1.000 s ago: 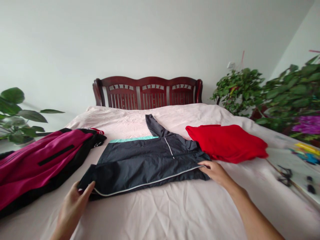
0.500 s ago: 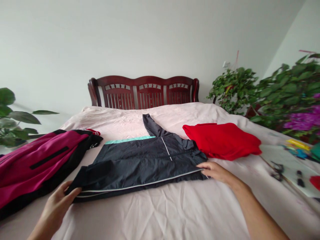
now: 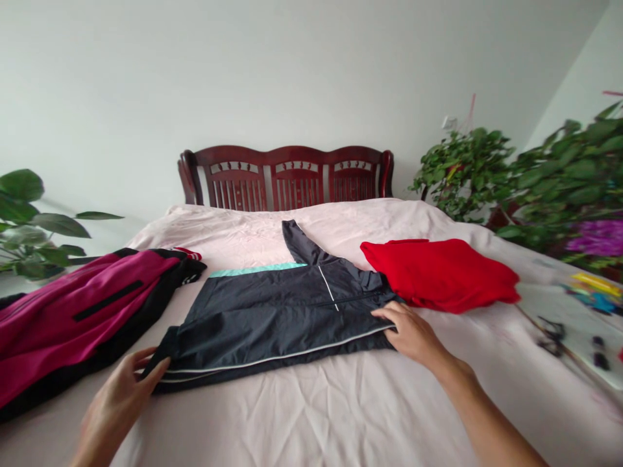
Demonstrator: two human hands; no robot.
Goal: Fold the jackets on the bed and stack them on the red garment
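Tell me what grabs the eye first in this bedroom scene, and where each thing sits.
The dark jacket lies spread flat mid-bed, with the left hand at its near-left corner and the right hand pressing its right end. A bright red garment sits just right of it, and a magenta and black jacket sprawls along the bed's left edge. Behind stands a dark red wooden headboard, and leafy plants crowd the right side.

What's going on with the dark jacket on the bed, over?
Left hand fingers on dark jacket near-left end. Right hand flat on its right end. Red garment beside it, magenta garment left.
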